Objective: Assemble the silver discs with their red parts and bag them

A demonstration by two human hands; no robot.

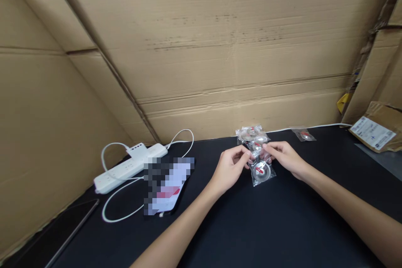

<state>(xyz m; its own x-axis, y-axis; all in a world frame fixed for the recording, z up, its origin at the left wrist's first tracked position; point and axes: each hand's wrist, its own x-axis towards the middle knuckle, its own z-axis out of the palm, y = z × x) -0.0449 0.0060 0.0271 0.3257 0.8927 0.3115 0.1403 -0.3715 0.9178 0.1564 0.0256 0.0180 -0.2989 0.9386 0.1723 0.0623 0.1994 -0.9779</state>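
My left hand [231, 166] and my right hand [285, 157] meet over a small group of clear plastic bags on the black table. Each bag appears to hold a round, shiny piece with a red mark. Between my fingertips is one such clear bag [257, 145], pinched from both sides. Just below my fingers, nearer to me, lies another clear bag [261, 172] with a ring-like round piece inside. Behind them, against the cardboard, rests a further bag [252, 130]. What exactly the round pieces are, I cannot tell.
Off to the right lies a separate bag [304, 135], near a torn cardboard box [385, 127] with a white label. On the left are a white power strip [125, 171], a looping white cable [105, 213], a phone [171, 192] and a dark flat device [67, 228]. Cardboard walls [220, 50] enclose the table.
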